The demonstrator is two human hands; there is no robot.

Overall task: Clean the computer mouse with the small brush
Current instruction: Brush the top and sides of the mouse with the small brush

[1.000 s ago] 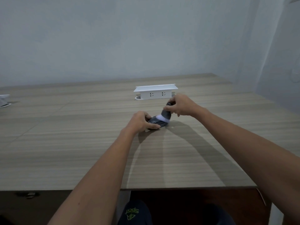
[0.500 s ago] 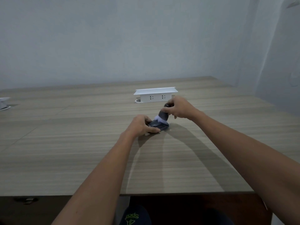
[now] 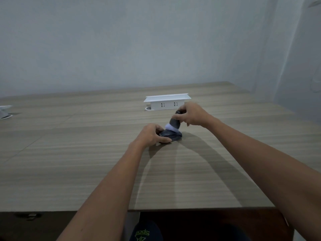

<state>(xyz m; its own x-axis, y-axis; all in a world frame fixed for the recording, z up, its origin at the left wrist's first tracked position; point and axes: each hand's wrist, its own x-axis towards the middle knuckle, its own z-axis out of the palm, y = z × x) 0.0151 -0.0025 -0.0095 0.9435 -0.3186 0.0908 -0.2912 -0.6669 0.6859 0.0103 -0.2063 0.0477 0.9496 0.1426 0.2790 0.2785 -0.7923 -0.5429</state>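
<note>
A dark computer mouse (image 3: 172, 134) lies on the wooden table (image 3: 86, 153) near its middle. My left hand (image 3: 150, 134) grips the mouse's near left side and covers part of it. My right hand (image 3: 191, 115) holds a small brush (image 3: 173, 123) by its dark handle, tilted toward me. The brush's white bristles rest on the top of the mouse.
A white pop-up socket box (image 3: 166, 101) stands on the table just behind my hands. Another white socket fitting (image 3: 5, 111) sits at the far left edge. The table's front edge runs below my forearms, and a grey wall rises behind the table.
The brush bristles have shifted slightly across the top of the mouse. My left hand has kept its hold on the mouse.
</note>
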